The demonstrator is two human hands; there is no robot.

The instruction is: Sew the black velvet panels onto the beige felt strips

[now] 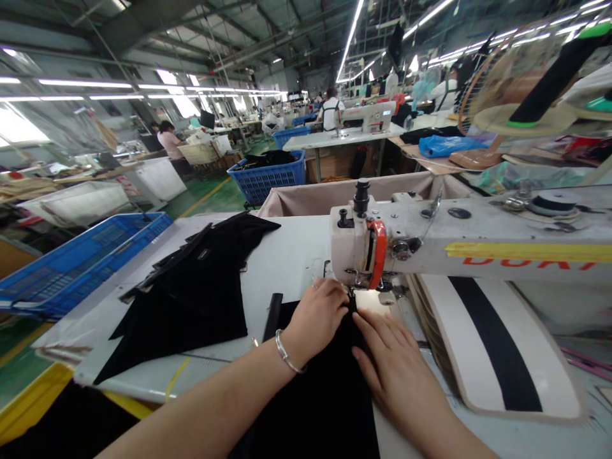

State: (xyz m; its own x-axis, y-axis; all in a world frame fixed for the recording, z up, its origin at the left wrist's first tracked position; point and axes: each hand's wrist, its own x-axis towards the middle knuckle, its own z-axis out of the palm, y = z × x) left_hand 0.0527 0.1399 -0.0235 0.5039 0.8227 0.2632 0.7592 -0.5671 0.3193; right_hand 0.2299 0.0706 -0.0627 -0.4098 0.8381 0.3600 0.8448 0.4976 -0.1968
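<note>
A black fabric piece (315, 408) lies on the white table under the head of a sewing machine (354, 245). Close to the needle area, my left hand (319, 315), with a silver bangle on its wrist, has its fingers bent together and pinching the fabric's far edge. My right hand (394, 357) rests with fingers stretched out along the fabric's right side, fingertips just in front of the presser foot. The fabric under the left fingers is partly hidden. Left of my hands lies a stack of black fabric pieces (191, 287), with a small label on the top one.
Pale panels with a black stripe (492, 344) lie stacked right of the needle. A blue crate (86, 261) and a yellow-rimmed bin (43, 401) stand at the left. Behind are a blue basket (270, 175), a fan (497, 89), another sewing machine (368, 118) and several people.
</note>
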